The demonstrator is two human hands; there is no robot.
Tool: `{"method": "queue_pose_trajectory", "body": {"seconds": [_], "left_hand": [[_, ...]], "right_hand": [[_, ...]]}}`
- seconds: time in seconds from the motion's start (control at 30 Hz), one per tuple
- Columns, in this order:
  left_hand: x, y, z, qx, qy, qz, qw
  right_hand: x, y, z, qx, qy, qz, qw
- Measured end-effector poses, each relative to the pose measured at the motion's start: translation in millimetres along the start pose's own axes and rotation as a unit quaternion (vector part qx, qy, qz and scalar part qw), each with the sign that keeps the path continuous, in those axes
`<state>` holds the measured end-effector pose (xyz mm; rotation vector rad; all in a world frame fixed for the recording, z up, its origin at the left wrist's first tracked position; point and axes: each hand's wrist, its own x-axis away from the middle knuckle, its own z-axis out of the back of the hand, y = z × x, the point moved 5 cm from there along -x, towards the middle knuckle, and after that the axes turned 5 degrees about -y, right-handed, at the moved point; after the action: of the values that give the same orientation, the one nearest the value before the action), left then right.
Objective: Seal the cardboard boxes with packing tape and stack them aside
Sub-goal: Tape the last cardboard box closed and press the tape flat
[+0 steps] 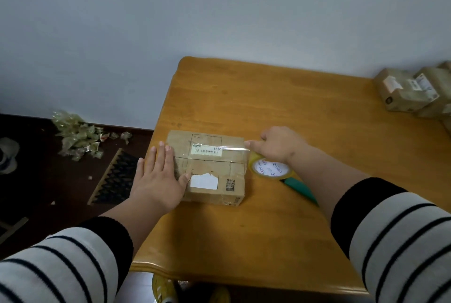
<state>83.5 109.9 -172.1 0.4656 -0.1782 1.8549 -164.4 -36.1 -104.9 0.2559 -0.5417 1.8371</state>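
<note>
1 cardboard box [207, 168] is being sealed here. It lies flat near the left edge of the wooden table [280, 229], labelled top face up, with its long axis running left to right across the view. A barcode label sits on the far half of the top and a torn white label and a QR code on the near half; the flap seam runs between them, along the long axis.

A strip of clear packing tape [235, 149] stretches along that same axis, from the top face over the right edge toward the tape roll [271, 168]. The roll stands just beside the box's right end, its printed core tilted up toward the camera.

The left hand [159, 175] lies flat with its fingers straight on the box's left end, probably pinning the box so the pull of the tape cannot drag it sideways. The right hand [280, 144] is curled over the roll, its index finger reaching to the box's top right edge where the tape bends over, apparently pressing it down.

A green-handled tool [299, 186], likely a cutter or scissors, lies partly under the right forearm, within reach for cutting the strip.

At the table's far right, well apart, several taped boxes [412, 90] are gathered. Crumpled tape scraps [78, 135] litter the dark floor to the left.
</note>
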Motion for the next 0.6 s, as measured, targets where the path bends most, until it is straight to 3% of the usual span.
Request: {"method": "queue_pose_trajectory", "body": {"seconds": [0.27, 0.6], "left_hand": [[3, 22, 9, -0.023, 0.025, -0.107, 0.994], [0, 28, 9, 0.016, -0.009, -0.095, 0.995]], "right_hand": [[-4, 9, -14, -0.017, -0.043, -0.004, 0.999], [-10, 15, -19, 0.001, -0.067, -0.01, 0.998]]}}
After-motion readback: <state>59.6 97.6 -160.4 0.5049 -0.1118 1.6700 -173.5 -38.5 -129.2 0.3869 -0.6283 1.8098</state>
